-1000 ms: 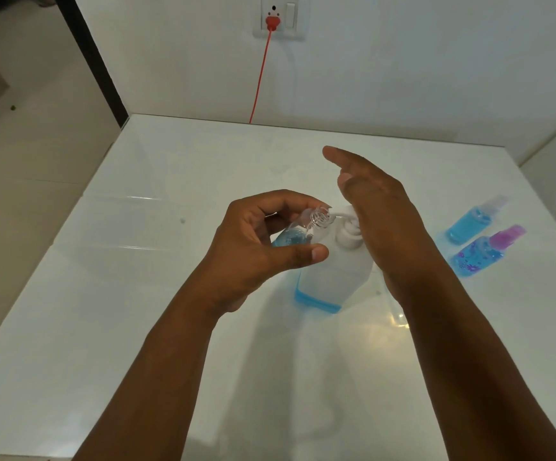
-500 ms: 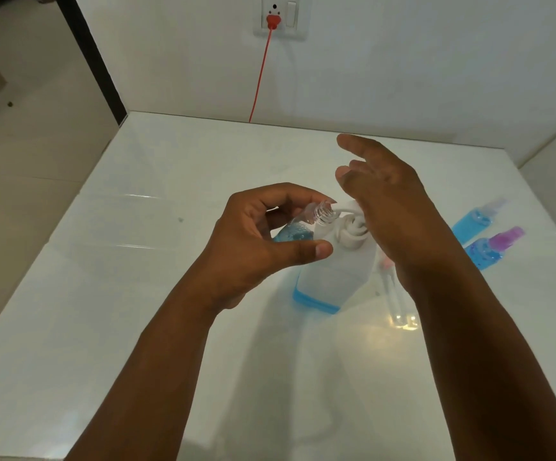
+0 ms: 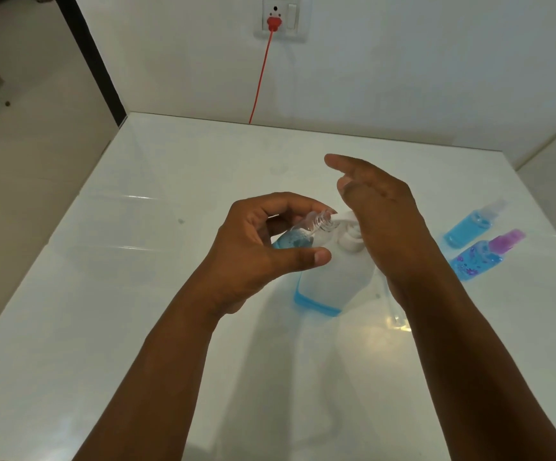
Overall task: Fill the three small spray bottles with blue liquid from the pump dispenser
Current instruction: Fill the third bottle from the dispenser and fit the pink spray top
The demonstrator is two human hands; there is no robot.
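On the glossy white bench (image 3: 137,327), largest first: our translucent white pump dispenser (image 3: 333,277) stands centre, only a thin band of blue liquid showing at its base, so supply looks low. To its right, well apart, two small clear spray bottles lie on their sides, blue-filled and capped: one with a clear cap (image 3: 469,224), one flower-printed with a purple cap (image 3: 483,257). We judge those done.

The third small clear bottle (image 3: 303,232) is uncapped, tilted, neck at the white pump spout, roughly half blue. Our left hand (image 3: 256,254) is curled round it. Our right hand (image 3: 386,221) rests on the pump head, fingers straight, clamped on nothing.

Left: top up the third bottle, cap it. Its cap isn't identifiable here.
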